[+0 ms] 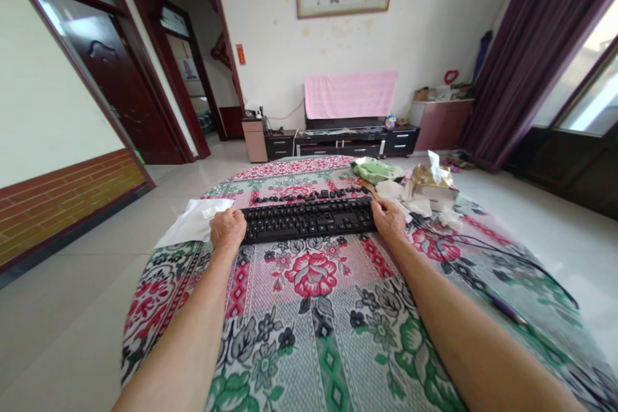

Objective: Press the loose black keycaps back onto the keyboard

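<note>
A black keyboard [309, 219] lies across the flowered tablecloth [313, 309] in front of me. My left hand [228, 229] is closed around the keyboard's left end, fingers curled over its edge. My right hand [389, 217] grips the right end the same way. Just behind the keyboard runs a row of loose black keycaps [309, 194]. A white tissue [196, 221] lies flat on the cloth beside my left hand.
A tissue box [432, 181], crumpled tissues [410, 201] and a green cloth [375, 169] sit at the table's far right. A black cable [502, 254] trails over the right side. Beyond are a TV stand [347, 140] under a pink towel, doors on the left and curtains on the right.
</note>
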`<action>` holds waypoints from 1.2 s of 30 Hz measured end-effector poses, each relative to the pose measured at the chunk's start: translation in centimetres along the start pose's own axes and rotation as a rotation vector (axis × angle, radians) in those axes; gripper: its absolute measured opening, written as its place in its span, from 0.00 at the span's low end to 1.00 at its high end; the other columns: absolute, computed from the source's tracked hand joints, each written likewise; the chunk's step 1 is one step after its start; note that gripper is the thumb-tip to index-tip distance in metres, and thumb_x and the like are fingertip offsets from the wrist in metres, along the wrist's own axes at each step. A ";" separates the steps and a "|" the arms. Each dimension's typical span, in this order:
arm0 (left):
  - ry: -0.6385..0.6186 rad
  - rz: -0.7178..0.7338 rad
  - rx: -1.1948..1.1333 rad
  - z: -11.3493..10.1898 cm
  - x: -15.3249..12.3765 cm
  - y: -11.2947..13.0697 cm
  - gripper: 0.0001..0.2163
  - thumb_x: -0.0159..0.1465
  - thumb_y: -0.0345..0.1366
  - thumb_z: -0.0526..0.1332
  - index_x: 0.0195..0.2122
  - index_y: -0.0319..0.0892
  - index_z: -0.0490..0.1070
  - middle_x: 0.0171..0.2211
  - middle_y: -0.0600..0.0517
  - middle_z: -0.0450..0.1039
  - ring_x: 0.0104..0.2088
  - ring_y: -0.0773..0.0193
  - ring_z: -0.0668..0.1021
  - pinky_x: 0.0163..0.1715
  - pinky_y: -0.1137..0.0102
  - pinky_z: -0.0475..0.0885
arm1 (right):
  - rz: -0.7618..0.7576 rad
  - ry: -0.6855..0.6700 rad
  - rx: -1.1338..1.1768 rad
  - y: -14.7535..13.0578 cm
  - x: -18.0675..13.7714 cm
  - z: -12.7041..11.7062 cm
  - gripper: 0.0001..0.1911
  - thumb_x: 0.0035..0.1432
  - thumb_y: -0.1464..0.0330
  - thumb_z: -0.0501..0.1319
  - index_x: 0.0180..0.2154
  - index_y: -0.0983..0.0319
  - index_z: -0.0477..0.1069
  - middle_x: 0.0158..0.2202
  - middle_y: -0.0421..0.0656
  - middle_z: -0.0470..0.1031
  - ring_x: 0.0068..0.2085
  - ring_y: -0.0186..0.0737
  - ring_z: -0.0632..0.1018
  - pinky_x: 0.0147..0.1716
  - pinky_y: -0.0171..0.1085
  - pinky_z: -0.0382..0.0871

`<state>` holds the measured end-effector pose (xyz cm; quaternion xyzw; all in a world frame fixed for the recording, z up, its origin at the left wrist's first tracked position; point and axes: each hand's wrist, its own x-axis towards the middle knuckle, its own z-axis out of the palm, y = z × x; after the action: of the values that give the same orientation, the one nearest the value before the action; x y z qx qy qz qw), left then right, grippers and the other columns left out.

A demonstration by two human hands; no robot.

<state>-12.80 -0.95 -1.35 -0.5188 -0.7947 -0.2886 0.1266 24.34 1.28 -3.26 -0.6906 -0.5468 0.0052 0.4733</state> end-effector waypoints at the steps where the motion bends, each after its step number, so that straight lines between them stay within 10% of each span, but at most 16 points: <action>1: -0.052 -0.016 -0.008 0.2 0.0 -0.1 0.16 0.58 0.39 0.46 0.34 0.39 0.72 0.29 0.41 0.70 0.32 0.52 0.71 0.30 0.63 0.62 | -0.005 -0.002 0.007 0.0 0.0 0.0 0.18 0.49 0.64 0.49 0.32 0.64 0.74 0.31 0.47 0.74 0.35 0.42 0.71 0.35 0.37 0.61; 36: -0.046 -0.044 0.014 1.3 -0.8 0.6 0.17 0.58 0.42 0.45 0.41 0.46 0.70 0.34 0.43 0.70 0.34 0.53 0.71 0.27 0.65 0.64 | 0.013 -0.003 0.000 -0.2 -0.2 -0.2 0.17 0.47 0.63 0.50 0.31 0.64 0.74 0.30 0.46 0.75 0.34 0.42 0.72 0.36 0.37 0.62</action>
<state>-11.75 -0.66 -2.59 -0.5070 -0.8105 -0.2736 0.1057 24.20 1.05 -3.11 -0.6943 -0.5431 0.0095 0.4722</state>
